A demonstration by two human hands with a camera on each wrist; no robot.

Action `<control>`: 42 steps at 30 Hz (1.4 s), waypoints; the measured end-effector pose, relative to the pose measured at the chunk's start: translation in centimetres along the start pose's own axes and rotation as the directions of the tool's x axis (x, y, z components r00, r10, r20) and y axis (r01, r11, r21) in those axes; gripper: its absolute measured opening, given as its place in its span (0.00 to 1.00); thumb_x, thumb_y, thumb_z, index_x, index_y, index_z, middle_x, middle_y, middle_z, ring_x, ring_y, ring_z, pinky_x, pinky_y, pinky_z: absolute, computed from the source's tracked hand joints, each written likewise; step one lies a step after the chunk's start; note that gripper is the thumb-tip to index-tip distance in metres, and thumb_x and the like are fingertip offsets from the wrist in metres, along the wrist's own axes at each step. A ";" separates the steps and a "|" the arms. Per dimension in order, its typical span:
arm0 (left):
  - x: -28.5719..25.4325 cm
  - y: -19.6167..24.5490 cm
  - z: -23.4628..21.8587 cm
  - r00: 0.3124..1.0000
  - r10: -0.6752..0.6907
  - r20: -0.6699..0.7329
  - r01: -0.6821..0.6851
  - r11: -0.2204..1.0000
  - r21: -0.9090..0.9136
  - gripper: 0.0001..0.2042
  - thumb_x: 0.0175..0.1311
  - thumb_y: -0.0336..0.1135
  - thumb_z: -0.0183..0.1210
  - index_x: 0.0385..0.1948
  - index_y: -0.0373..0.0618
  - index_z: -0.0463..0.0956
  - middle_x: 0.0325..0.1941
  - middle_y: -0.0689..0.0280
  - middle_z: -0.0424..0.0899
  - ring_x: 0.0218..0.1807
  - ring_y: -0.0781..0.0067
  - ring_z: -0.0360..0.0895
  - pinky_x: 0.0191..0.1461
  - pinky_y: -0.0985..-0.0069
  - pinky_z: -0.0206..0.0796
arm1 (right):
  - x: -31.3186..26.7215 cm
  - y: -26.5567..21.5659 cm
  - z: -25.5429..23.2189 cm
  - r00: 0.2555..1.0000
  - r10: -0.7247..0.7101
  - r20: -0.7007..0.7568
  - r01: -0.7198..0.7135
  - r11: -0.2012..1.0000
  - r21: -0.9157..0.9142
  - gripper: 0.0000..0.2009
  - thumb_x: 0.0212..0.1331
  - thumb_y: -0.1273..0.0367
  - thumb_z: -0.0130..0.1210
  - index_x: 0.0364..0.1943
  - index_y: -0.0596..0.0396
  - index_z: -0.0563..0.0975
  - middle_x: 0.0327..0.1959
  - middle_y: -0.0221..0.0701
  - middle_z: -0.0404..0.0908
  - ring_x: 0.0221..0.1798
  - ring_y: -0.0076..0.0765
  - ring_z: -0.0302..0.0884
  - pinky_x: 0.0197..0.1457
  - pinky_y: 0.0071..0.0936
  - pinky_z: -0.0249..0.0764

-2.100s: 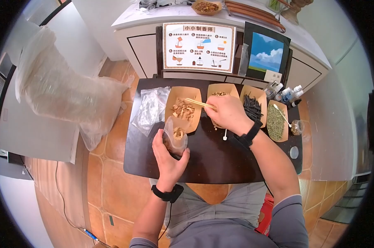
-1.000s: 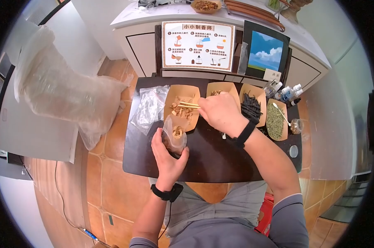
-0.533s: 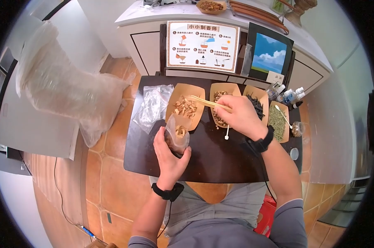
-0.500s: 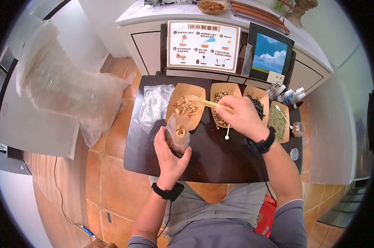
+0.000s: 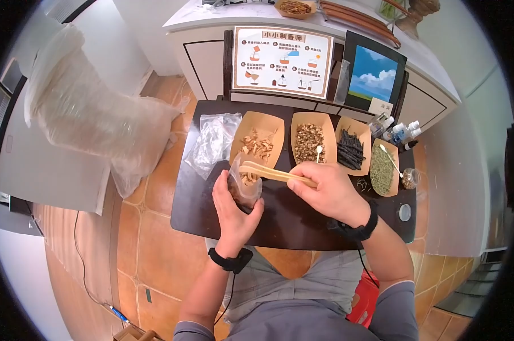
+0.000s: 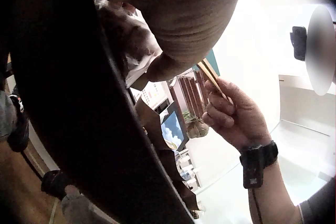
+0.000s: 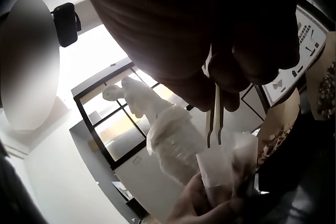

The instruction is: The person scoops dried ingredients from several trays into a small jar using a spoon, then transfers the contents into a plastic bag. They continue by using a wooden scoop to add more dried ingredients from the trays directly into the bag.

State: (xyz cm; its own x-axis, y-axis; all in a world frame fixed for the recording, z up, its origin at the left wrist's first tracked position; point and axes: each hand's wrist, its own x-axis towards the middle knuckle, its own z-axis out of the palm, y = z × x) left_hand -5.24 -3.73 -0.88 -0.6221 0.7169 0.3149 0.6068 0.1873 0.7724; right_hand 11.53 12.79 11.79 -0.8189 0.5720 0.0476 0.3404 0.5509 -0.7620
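My left hand [image 5: 233,220] holds a small translucent bag [image 5: 245,192] upright at the near side of the table, with pale wood shavings inside. Wooden tweezers [image 5: 281,174] are pinched in my right hand [image 5: 333,194]. Their tips reach over the bag's open mouth; in the right wrist view the two tweezer tips [image 7: 219,121] stand slightly apart just above the bag [image 7: 214,163]. Behind the bag sits a paper tray [image 5: 263,118] of similar shavings. The left wrist view shows the right hand [image 6: 236,113] with the tweezers, while the left hand hides most of the bag.
Farther right stand paper trays of brown pellets [image 5: 309,139], black sticks [image 5: 350,150] and green dried herb [image 5: 383,173]. A white scoop [image 5: 319,152] overlaps the pellets. Several bottles [image 5: 402,132], a small jar [image 5: 410,178] and its lid [image 5: 404,212] lie right. A clear plastic bag [image 5: 214,141] is left.
My right hand has moved the tweezers from over the shavings tray down toward me, to the bag's mouth. The left hand stays in place with the bag. The view has shifted slightly.
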 end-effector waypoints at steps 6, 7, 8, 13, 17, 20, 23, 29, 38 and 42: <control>0.0 0.1 -0.2 1.000 -0.007 -0.009 0.007 1.000 -0.019 0.51 0.55 0.27 0.76 0.80 0.35 0.51 0.78 0.47 0.61 0.80 0.46 0.62 0.83 0.55 0.56 | 1.0 0.5 -1.1 0.992 0.068 -0.106 -0.065 0.997 0.029 0.10 0.71 0.61 0.63 0.41 0.52 0.86 0.29 0.40 0.87 0.35 0.51 0.88 0.40 0.44 0.80; -0.1 0.1 -0.2 1.000 -0.014 -0.010 0.013 0.999 -0.040 0.52 0.55 0.27 0.76 0.81 0.35 0.50 0.78 0.48 0.61 0.80 0.47 0.62 0.84 0.56 0.55 | 1.4 1.0 -1.4 0.988 0.101 -0.120 -0.107 0.993 -0.047 0.10 0.71 0.61 0.63 0.40 0.52 0.85 0.29 0.39 0.86 0.35 0.51 0.88 0.40 0.44 0.80; -0.2 0.1 -0.1 1.000 -0.010 -0.004 0.010 0.999 -0.044 0.52 0.55 0.27 0.76 0.81 0.35 0.50 0.78 0.48 0.61 0.80 0.47 0.62 0.84 0.56 0.55 | 1.8 1.5 -1.6 0.982 0.133 -0.137 -0.150 0.981 -0.120 0.10 0.71 0.60 0.62 0.39 0.51 0.85 0.29 0.39 0.86 0.36 0.51 0.88 0.40 0.45 0.79; -0.5 -0.4 -0.1 0.987 -0.087 -0.137 0.069 0.989 -0.131 0.54 0.56 0.25 0.74 0.83 0.37 0.46 0.79 0.50 0.60 0.80 0.50 0.61 0.86 0.56 0.51 | 2.8 3.8 0.0 0.974 -0.038 -0.221 -0.050 0.923 -0.381 0.12 0.69 0.59 0.63 0.33 0.52 0.81 0.26 0.40 0.85 0.33 0.56 0.86 0.38 0.51 0.79; -0.4 0.1 -0.1 0.989 -0.088 -0.122 0.074 0.991 -0.111 0.55 0.55 0.25 0.74 0.84 0.38 0.44 0.80 0.49 0.60 0.79 0.48 0.61 0.85 0.54 0.52 | 3.2 4.1 1.4 0.984 -0.074 -0.164 -0.001 0.910 -0.415 0.12 0.69 0.59 0.63 0.32 0.51 0.82 0.26 0.40 0.84 0.33 0.55 0.86 0.38 0.51 0.79; -0.3 0.7 -0.1 0.997 -0.054 -0.049 0.054 0.999 0.000 0.57 0.54 0.25 0.74 0.84 0.37 0.43 0.80 0.47 0.60 0.79 0.46 0.61 0.84 0.54 0.54 | 3.3 4.0 1.8 0.983 -0.103 -0.151 0.031 0.908 -0.418 0.11 0.69 0.59 0.63 0.34 0.49 0.84 0.26 0.38 0.85 0.33 0.53 0.86 0.37 0.50 0.79; -0.2 0.2 0.2 1.000 0.007 -0.021 -0.005 0.996 0.084 0.58 0.53 0.26 0.75 0.84 0.37 0.41 0.80 0.46 0.61 0.78 0.44 0.60 0.83 0.53 0.55 | 3.1 3.5 1.9 0.993 -0.044 -0.110 -0.005 0.910 -0.415 0.11 0.69 0.59 0.63 0.35 0.49 0.85 0.27 0.39 0.86 0.34 0.53 0.86 0.37 0.49 0.80; -0.2 0.3 0.2 1.000 -0.028 -0.001 0.028 0.996 0.080 0.58 0.52 0.26 0.74 0.84 0.36 0.41 0.72 0.46 0.64 0.74 0.44 0.63 0.81 0.54 0.57 | 3.1 2.9 1.7 0.989 -0.098 -0.109 0.057 0.942 -0.330 0.12 0.68 0.59 0.63 0.32 0.50 0.82 0.26 0.40 0.86 0.33 0.56 0.87 0.38 0.52 0.81; -0.3 0.5 0.0 0.994 -0.073 -0.086 0.068 0.996 -0.060 0.58 0.53 0.25 0.72 0.85 0.39 0.39 0.67 0.47 0.61 0.72 0.47 0.61 0.82 0.53 0.52 | 7.5 2.9 3.5 0.956 -0.255 -0.145 0.149 0.849 -0.508 0.10 0.68 0.59 0.64 0.38 0.50 0.84 0.29 0.37 0.87 0.35 0.54 0.87 0.40 0.51 0.79; -0.3 0.5 -0.1 0.993 -0.080 -0.090 0.074 0.995 -0.063 0.57 0.53 0.26 0.72 0.84 0.37 0.41 0.68 0.47 0.61 0.72 0.47 0.61 0.82 0.54 0.53 | 8.1 2.1 3.8 0.967 -0.246 -0.068 0.158 0.785 -0.599 0.10 0.68 0.59 0.65 0.41 0.49 0.84 0.31 0.36 0.88 0.36 0.51 0.88 0.42 0.48 0.79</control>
State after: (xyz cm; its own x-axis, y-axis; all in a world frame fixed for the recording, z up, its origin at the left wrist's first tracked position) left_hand -4.79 -3.91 -0.49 -0.7102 0.6366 0.3005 0.5266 0.1973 0.8269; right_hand 3.88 16.22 8.12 -0.8443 0.4585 0.2775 0.4146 0.8869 -0.2037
